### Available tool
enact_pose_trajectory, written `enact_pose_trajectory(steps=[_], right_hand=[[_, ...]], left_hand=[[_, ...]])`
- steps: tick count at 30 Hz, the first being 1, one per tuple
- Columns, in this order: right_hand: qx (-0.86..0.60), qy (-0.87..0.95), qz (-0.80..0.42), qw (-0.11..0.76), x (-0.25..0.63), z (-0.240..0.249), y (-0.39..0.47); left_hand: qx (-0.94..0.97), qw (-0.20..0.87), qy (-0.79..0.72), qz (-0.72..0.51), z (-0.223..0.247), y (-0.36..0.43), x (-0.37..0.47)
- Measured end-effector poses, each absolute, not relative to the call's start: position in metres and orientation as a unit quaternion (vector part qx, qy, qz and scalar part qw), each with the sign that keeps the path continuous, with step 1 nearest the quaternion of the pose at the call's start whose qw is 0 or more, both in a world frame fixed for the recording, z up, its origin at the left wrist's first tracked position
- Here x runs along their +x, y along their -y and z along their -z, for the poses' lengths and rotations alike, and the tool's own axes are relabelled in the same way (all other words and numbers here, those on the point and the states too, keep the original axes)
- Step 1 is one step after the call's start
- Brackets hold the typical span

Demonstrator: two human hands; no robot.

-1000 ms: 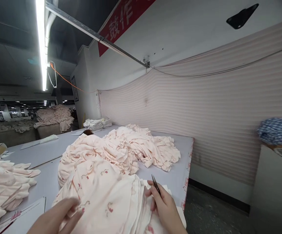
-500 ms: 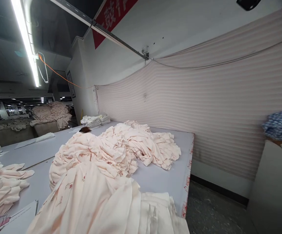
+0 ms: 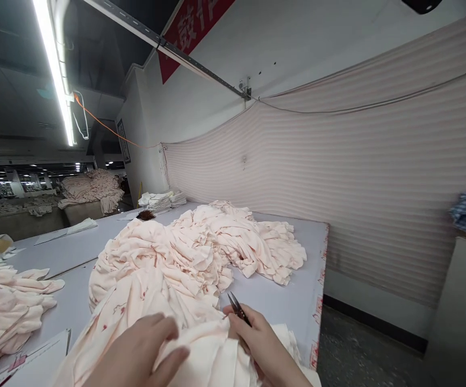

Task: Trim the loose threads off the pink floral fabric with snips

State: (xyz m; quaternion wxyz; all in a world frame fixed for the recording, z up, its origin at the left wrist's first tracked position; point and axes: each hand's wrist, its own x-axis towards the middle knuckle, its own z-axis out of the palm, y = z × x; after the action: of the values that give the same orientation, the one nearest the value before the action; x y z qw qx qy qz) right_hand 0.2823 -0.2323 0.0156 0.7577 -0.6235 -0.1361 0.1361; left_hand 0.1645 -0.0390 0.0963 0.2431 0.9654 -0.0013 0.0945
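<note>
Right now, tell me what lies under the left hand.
The left hand presses on pale pink printed fabric, folded in layers on the grey table. What lies beneath those layers is covered. The right hand holds thread snips beside it.

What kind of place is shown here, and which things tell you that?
Most likely a garment factory floor. Heaps of pale pink printed fabric cover a long grey worktable, the right hand holds small metal thread snips, and more fabric stacks lie on tables behind.

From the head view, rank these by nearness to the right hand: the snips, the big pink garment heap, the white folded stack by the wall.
From the right hand:
1. Snips, held in its fingers.
2. Pink garment heap, mid-table just beyond.
3. White folded stack, far end by the wall.
</note>
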Motion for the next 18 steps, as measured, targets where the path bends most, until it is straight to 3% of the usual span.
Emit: enact_pose_trajectory(steps=[7,12,18], right_hand=[[-0.579,0.157,-0.103,0.793,0.272,-0.010,0.236],[-0.691,0.255,0.028,0.676,0.268,-0.021,0.243],[-0.738,0.327,0.159,0.568,0.254,-0.033,0.239]], left_hand=[[0.956,0.270,0.023,-0.114,-0.065,0.097,0.223],[0.921,0.340,0.036,-0.189,-0.052,0.081,0.215],[0.838,0.307,0.173,-0.416,-0.037,0.078,0.202]])
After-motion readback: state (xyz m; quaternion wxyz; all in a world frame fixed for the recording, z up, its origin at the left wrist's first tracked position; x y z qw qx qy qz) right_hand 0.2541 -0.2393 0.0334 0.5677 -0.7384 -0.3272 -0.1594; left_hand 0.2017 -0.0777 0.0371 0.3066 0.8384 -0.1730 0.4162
